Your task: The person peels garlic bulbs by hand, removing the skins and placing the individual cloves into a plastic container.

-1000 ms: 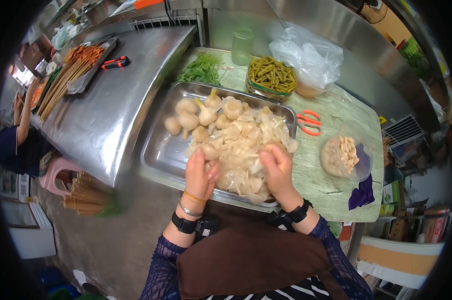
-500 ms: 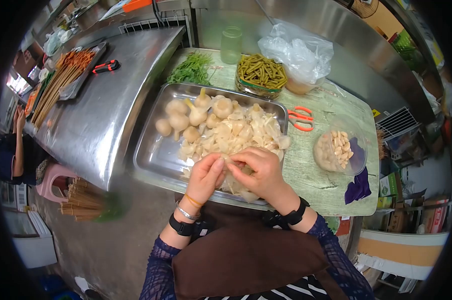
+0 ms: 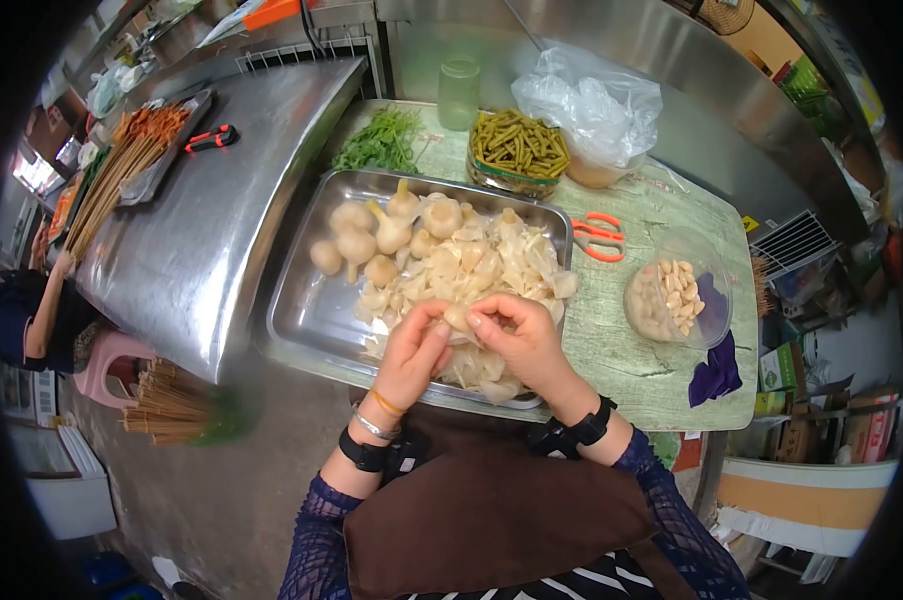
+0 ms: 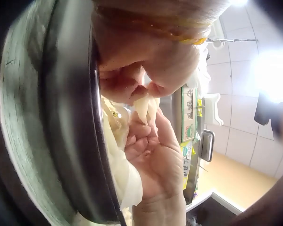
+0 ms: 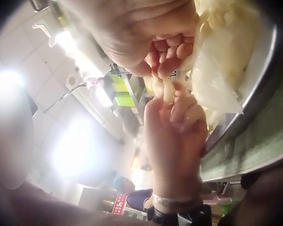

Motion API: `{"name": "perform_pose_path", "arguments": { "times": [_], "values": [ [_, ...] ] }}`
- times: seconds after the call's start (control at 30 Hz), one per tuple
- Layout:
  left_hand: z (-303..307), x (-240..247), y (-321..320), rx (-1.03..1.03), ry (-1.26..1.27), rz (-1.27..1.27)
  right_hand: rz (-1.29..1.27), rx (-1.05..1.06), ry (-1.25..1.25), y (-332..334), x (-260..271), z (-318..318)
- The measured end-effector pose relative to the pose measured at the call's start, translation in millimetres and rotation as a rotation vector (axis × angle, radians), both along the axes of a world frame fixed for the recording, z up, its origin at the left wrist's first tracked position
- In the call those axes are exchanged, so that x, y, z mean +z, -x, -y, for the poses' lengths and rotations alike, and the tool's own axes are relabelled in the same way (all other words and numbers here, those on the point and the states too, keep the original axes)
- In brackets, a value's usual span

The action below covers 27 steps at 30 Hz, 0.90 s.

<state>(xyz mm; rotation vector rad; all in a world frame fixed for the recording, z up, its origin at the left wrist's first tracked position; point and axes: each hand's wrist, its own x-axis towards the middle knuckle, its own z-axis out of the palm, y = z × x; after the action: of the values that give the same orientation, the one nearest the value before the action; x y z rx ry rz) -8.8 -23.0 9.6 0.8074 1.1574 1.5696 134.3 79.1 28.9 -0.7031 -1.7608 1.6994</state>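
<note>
Both hands meet over the near side of a steel tray (image 3: 302,310). My left hand (image 3: 410,350) and right hand (image 3: 525,342) pinch a pale garlic bulb (image 3: 458,318) between thumbs and fingers. In the left wrist view its pale cloves (image 4: 147,109) show between the fingertips of the two hands. The right wrist view shows the garlic from the other side, partly hidden by fingers. Beneath the hands lies a heap of translucent garlic skins (image 3: 492,262). Several whole garlic bulbs (image 3: 354,242) sit at the tray's far left.
On the green table (image 3: 612,380) stand a tub of peeled cloves (image 3: 680,300), orange-handled scissors (image 3: 600,238), a container of cut green pods (image 3: 517,145), a plastic bag (image 3: 592,105), a green jar (image 3: 460,92) and leafy herbs (image 3: 380,140). Skewers (image 3: 122,180) lie on the steel counter; a person's arm (image 3: 50,305) is beyond.
One second ago the hands were apart, the left with a garlic bulb, the right at the skins. The right hand has come left to meet the left, and both now pinch the garlic.
</note>
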Motion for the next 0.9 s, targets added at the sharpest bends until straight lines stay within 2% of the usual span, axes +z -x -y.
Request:
{"name": "perform_pose_path", "arguments": {
  "times": [0.07,0.13,0.17,0.23,0.27,0.33,0.37,0.43,0.53,0.63,0.77,0.9],
  "values": [
    [-2,-1,-5,0.124,-0.022,-0.1,-0.022,0.029,0.132,0,-10,0],
    [-5,-9,-7,0.231,-0.086,-0.269,-0.02,-0.051,0.047,3,-10,4],
    [-3,-9,-5,0.187,-0.044,-0.176,-0.019,-0.092,0.005,4,-10,6],
    [0,-7,1,0.1,0.038,0.009,-0.005,-0.133,-0.327,5,-7,6],
    [-3,-11,-2,0.15,-0.015,-0.087,0.002,-0.153,-0.493,5,-6,6],
    [-14,-19,-8,0.251,-0.119,-0.281,-0.014,-0.147,-0.588,7,-4,6],
    [-12,-19,-4,0.163,-0.038,-0.163,-0.023,-0.143,-0.635,7,-4,6],
    [-7,-7,5,-0.016,0.121,0.074,-0.021,-0.111,-0.522,7,-3,7],
    [-4,-6,8,-0.081,0.074,0.149,-0.033,-0.124,-0.41,8,-11,5],
    [-2,-4,4,-0.036,0.075,0.079,-0.026,-0.141,-0.387,8,-14,4],
    [-5,-3,2,0.005,0.047,0.15,0.01,-0.188,-0.384,9,-18,5],
    [-9,-6,3,0.017,0.056,0.241,0.001,-0.123,-0.272,9,-24,4]
  ]
}}
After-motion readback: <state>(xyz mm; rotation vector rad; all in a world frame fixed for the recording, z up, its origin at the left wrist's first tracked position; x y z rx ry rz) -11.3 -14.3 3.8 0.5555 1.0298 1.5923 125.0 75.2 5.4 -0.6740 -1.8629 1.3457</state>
